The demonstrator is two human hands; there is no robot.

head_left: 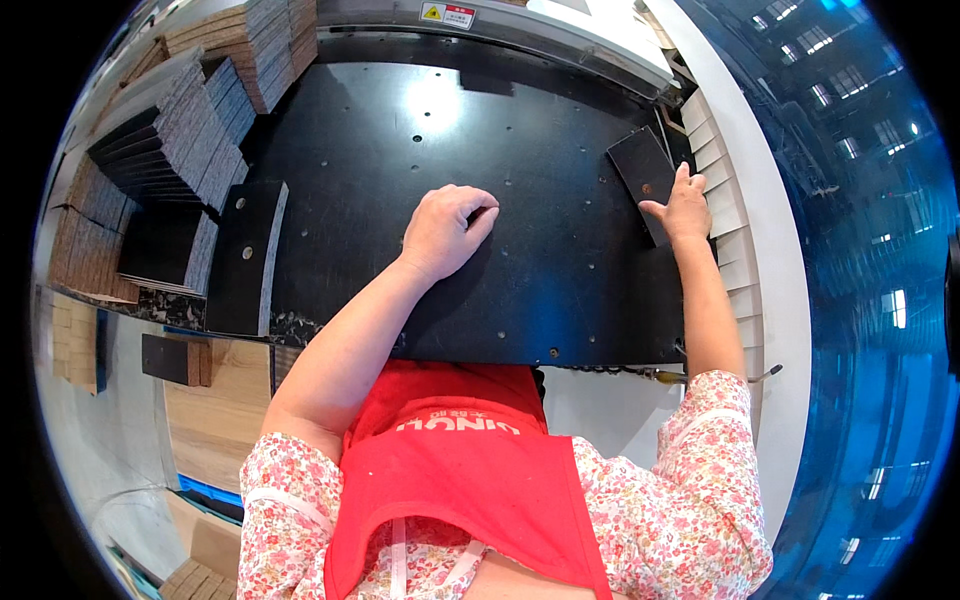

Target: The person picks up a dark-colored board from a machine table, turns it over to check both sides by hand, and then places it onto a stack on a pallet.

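Observation:
My left hand (450,232) hovers over or rests on the middle of a black worktop (500,270); which of the two I cannot tell. Its fingers are curled in and the thumb lies close to the index finger. Nothing shows in them. On the right, my right hand (686,210) is at a small dark rectangular board (640,172) with a hole in it. The thumb reaches onto the board's face, while the spread fingers point away along its right edge. The board lies at a slant near the worktop's right side.
Stacks of dark-faced boards (165,145) stand at the left. A holed dark board (243,258) lies at the worktop's left edge. White overlapping strips (738,255) line the right side. A machine beam with a warning label (448,14) spans the far edge. Lower left is a wood-toned panel (220,420).

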